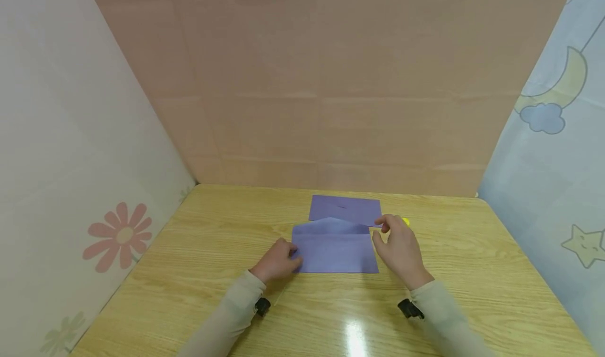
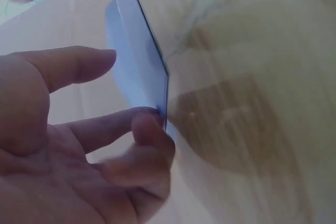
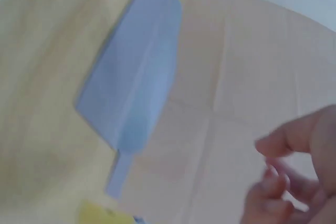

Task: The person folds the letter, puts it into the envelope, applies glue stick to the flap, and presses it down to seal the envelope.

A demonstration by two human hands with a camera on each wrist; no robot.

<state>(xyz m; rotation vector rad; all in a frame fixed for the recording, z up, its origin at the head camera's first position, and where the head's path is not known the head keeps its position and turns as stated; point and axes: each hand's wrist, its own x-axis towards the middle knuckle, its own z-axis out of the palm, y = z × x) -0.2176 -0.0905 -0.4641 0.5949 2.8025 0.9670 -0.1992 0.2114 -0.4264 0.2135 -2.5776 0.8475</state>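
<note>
A light purple envelope (image 1: 333, 254) lies on the wooden table, its pointed flap (image 1: 331, 226) unfolded toward the far side. My left hand (image 1: 278, 261) is at the envelope's left edge. In the left wrist view, fingertips (image 2: 149, 124) touch the corner of the envelope (image 2: 144, 51), while the thumb stands apart from it. My right hand (image 1: 400, 247) hovers beside the right edge, fingers loosely bent and holding nothing. The right wrist view shows a gap between that hand (image 3: 294, 171) and the envelope (image 3: 126, 72).
Behind the first envelope lies a darker purple envelope (image 1: 347, 206), partly overlapped by the raised flap. A small yellow object (image 1: 406, 221) sits just beyond my right hand, partly hidden. Patterned sheets (image 1: 125, 236) stand along the sides, and a plain sheet (image 1: 326, 136) hangs at the back.
</note>
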